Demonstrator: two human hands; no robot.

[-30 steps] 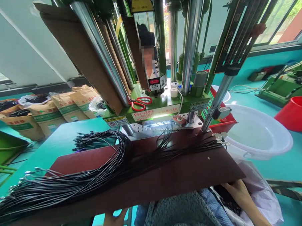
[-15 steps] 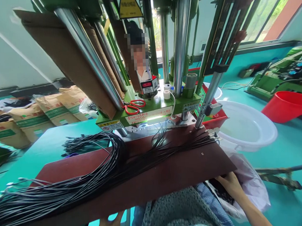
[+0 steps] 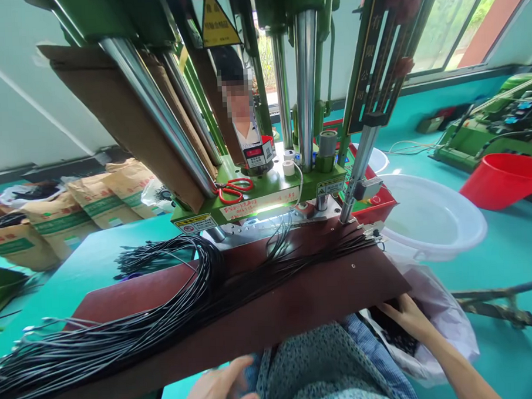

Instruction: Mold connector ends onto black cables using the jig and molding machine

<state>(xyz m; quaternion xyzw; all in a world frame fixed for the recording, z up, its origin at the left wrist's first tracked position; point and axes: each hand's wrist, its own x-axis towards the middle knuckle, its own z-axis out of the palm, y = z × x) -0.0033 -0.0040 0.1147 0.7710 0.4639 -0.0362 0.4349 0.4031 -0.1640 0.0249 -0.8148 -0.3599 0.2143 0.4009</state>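
My left hand (image 3: 221, 387) is over my lap below the board's front edge, fingers apart and holding nothing; its fingertips are slightly blurred. My right hand (image 3: 407, 320) reaches into a white bag (image 3: 448, 327) of small black pieces (image 3: 402, 340). Its visible fingers are spread against the pieces, and some fingertips are hidden. A brown board (image 3: 297, 298) stretches across in front of me. Long black cables (image 3: 165, 321) lie on it in a bundle, light-coloured ends (image 3: 31, 333) at the left. Their right ends gather at small metal pieces (image 3: 373, 235).
A green press (image 3: 266, 193) with steel columns rises behind the board, red-handled scissors (image 3: 234, 190) on its ledge. Right stand a white tub (image 3: 479, 237) and a red bucket (image 3: 503, 183). Paper sacks (image 3: 94, 198) are at the left. A person (image 3: 245, 130) is behind the press.
My left hand has come up and right from below the board, showing more of its fingers. My right hand stays in the bag. The view has shifted slightly.
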